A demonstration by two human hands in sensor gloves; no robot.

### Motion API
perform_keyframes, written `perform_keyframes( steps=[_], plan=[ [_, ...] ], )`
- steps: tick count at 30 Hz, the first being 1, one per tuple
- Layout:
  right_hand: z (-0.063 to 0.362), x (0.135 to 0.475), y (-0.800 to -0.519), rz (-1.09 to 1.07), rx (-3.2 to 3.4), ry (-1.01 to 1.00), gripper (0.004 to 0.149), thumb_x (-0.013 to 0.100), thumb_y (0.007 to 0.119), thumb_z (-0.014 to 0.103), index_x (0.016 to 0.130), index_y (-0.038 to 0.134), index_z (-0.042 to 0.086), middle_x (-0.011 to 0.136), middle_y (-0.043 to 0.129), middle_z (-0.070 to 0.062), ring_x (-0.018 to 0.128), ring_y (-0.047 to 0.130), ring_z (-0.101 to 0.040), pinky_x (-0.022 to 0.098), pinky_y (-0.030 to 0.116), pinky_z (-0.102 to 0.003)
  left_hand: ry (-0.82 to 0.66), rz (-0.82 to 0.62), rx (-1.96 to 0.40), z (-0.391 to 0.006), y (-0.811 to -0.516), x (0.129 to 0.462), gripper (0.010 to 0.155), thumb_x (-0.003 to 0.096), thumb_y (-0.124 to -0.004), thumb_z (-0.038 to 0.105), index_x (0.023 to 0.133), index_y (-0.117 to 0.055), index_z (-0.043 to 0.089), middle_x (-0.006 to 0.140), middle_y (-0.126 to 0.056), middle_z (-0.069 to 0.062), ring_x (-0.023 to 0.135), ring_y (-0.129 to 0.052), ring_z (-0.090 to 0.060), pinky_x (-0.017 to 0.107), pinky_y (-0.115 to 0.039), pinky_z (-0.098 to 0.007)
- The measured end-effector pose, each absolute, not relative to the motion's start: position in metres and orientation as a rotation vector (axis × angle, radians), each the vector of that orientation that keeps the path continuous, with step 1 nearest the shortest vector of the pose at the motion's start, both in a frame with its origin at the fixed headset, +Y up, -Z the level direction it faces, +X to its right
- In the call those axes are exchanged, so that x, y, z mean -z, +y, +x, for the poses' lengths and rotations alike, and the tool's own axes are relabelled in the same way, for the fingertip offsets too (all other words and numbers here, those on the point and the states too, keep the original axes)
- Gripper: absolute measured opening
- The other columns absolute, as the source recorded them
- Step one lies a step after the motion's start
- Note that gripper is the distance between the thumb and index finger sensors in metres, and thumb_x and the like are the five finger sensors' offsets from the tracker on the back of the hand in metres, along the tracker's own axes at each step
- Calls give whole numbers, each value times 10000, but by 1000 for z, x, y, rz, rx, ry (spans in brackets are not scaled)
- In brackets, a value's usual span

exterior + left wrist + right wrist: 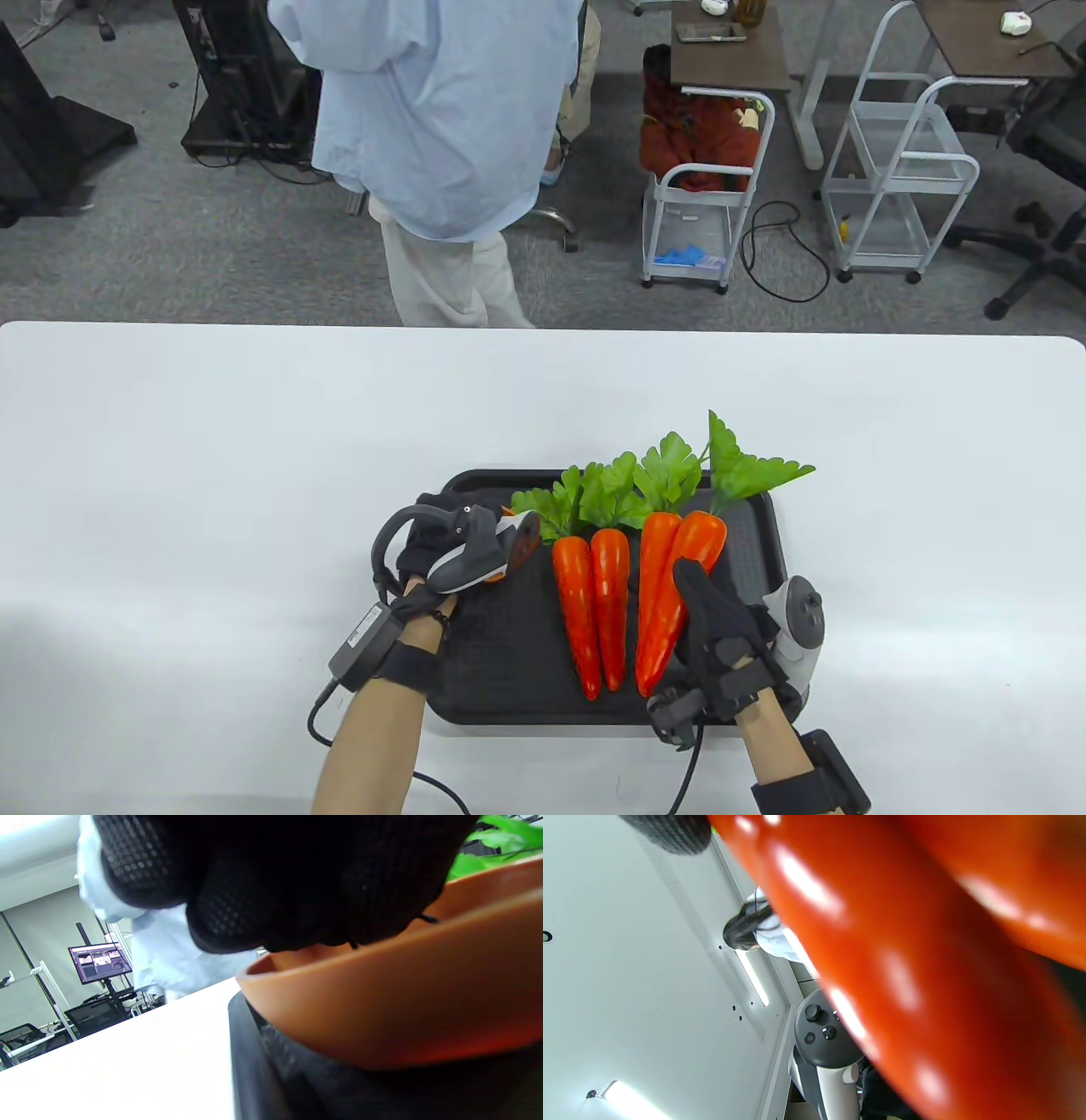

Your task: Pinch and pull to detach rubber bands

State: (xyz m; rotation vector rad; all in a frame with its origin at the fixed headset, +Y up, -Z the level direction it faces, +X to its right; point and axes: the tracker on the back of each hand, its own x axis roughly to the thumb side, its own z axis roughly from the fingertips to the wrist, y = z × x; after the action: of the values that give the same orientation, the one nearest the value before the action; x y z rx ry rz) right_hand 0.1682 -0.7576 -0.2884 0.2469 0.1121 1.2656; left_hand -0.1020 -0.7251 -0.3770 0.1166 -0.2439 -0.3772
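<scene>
Black tray on white counter. Right hand gripping right carrot pair, fingers wrapped. Left hand on carrot at tray's left; finger state unclear. Thin dark band across that carrot, under glove.

So the tray sits on the bench, near its front edge and a bit right of centre. Four carrots lie on the tray in two side-by-side pairs, tips toward the front, leaves hanging over the tray's back rim. Left hand is over the tray's back-left corner, on another carrot lying there. Right hand rests on the right pair. A person stands behind the bench, carts further back to the right.
</scene>
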Motion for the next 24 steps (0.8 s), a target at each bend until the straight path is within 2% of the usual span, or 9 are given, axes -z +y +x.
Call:
perform_keyframes(
  steps=[7, 10, 15, 17, 24],
  plan=[
    [172, 289, -756, 233, -1322, 74, 898, 551, 671, 565, 1036, 18, 184, 1048, 224, -332, 822, 673, -575, 564, 710, -576, -243, 128, 413, -101, -724, 372, 380, 415, -867, 496, 753, -949, 343, 568, -1127, 88, 444, -1103, -121, 428, -936, -397],
    [175, 289, -752, 214, -1386, 47, 894, 551, 661, 549, 1019, -17, 202, 1044, 166, -331, 821, 643, -595, 557, 697, -589, -228, 165, 352, -106, -715, 363, 414, 433, -833, 503, 814, -908, 361, 676, -1097, 87, 521, -1092, -134, 467, -921, -405],
    [183, 292, -746, 180, -1655, 14, 881, 554, 648, 524, 999, -46, 213, 1039, 67, -318, 820, 583, -631, 546, 672, -611, -237, 211, 178, -111, -702, 334, 489, 460, -783, 514, 928, -815, 373, 931, -984, 43, 752, -1028, -213, 584, -857, -486],
    [183, 294, -744, 130, -1775, 27, 883, 553, 666, 505, 999, -40, 219, 1035, 49, -319, 818, 560, -645, 542, 661, -620, -250, 226, 127, -110, -698, 322, 506, 467, -767, 520, 949, -796, 369, 992, -941, 26, 801, -1005, -236, 612, -836, -509],
    [185, 303, -740, 6, -2215, 71, 880, 554, 672, 492, 1006, -29, 215, 1035, 51, -324, 811, 557, -657, 545, 656, -622, -301, 266, -27, -104, -689, 283, 510, 480, -740, 522, 963, -785, 364, 1019, -925, 11, 813, -1006, -235, 616, -834, -509]
  ],
)
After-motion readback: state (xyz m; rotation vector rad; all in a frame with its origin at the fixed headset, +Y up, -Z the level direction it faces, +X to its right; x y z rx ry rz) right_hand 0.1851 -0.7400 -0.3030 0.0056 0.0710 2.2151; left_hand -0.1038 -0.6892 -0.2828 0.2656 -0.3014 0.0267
